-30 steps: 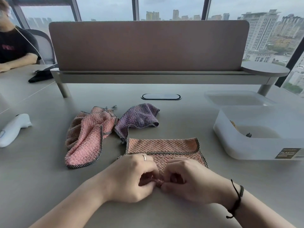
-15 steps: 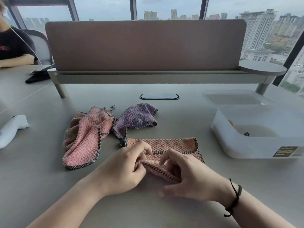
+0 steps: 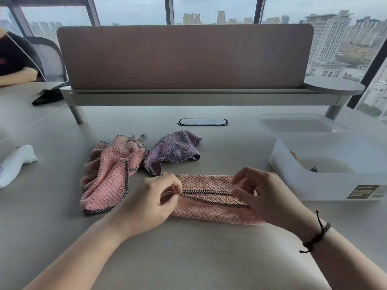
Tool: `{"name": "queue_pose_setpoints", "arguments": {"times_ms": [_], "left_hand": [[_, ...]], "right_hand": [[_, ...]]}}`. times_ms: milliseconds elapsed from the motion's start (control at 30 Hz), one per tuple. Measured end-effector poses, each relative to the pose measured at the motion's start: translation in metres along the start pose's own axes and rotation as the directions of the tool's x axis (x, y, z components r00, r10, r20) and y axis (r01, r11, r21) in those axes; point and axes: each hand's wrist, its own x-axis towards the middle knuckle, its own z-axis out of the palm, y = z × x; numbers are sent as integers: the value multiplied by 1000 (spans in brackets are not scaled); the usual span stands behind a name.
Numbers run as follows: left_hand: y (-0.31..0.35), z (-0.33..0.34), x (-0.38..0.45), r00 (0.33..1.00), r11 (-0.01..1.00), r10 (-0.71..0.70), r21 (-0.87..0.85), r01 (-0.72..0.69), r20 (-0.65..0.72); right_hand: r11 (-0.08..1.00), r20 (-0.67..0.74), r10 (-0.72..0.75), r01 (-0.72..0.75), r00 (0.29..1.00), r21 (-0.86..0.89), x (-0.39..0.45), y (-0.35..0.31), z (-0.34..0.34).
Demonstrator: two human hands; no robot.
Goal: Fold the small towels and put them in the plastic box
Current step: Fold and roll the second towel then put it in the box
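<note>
Right now the left hand (image 3: 149, 203) and right hand (image 3: 265, 194) each pinch the dark trimmed edge of the pink towel (image 3: 211, 203), which lies half-folded on the surface (image 3: 188, 258) just in front of them. The box (image 3: 326, 185) sits near, to the right, apparently with something small inside. Likely risks: the edges land crooked if one hand pulls harder, or the soft fold springs open when released. Two crumpled towels (image 3: 111, 170) wait beyond.
</note>
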Motion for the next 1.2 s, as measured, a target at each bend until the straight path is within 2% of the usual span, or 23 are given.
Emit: {"name": "queue_pose_setpoints", "arguments": {"times_ms": [133,267,367,533,667,767,833,1000,1200], "left_hand": [[-12,1,0,996,1000,-13,15,14,-88],[-15,0,1,991,993,-25,109,39,-128],[-20,0,1,990,983,-59,168,81,-131],[-21,2,0,990,968,-92,222,114,-106],[-24,2,-1,989,959,-121,246,139,-89],[-25,3,0,986,959,-146,233,162,-83],[-26,4,0,984,959,-160,225,175,-83],[-30,6,-1,978,960,-180,196,198,-105],[-24,7,1,971,944,-175,252,212,-160]], "right_hand": [[1000,60,-2,1,998,7,-1,-3,3],[995,173,-11,28,985,-97,-1,1,-2],[988,173,-13,39,985,-147,0,3,-3],[937,154,53,4,987,-350,-3,1,-10],[883,204,158,-46,966,-466,-2,3,-10],[889,251,179,-47,951,-456,-1,6,-8],[920,267,139,-25,953,-390,0,6,-9],[975,187,54,-12,981,-220,1,8,-12],[944,166,133,-74,977,-323,0,9,-9]]}}
